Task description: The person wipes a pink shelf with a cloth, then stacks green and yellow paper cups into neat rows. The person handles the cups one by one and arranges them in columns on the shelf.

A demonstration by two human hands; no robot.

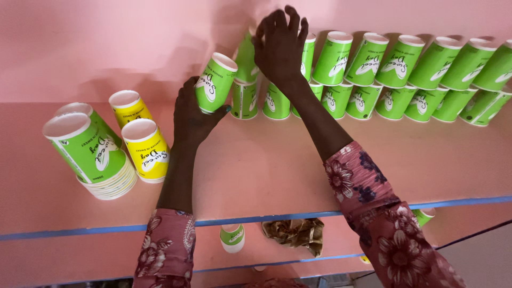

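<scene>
Looking down from the head camera, the left hand [193, 118] grips a single green paper cup [214, 82], fingers curled round its lower half so the cup tilts with its white base turned up and to the right; it is held just above the pink shelf [277, 165], close in front of the stacked row. The right hand [279, 45] reaches higher, fingers spread wide and loosely bent, palm resting against the top of the upper green cup [246, 56] at the left end of the row; whether the fingers actually clasp that cup cannot be told, as the hand hides most of it. Both forearms end in sleeves of dark pink floral cloth.

A long row of green cups [405, 80] runs along the pink wall to the right, two tiers high, all upside down with white bases showing. At the far left of the shelf stands a nested stack of green cups [90, 152], and beside it two yellow cups [146, 149], also inverted.

A blue strip edges the shelf front. On the lower shelf sit another small green cup [232, 237] and a crumpled brown wrapper [296, 233]
</scene>
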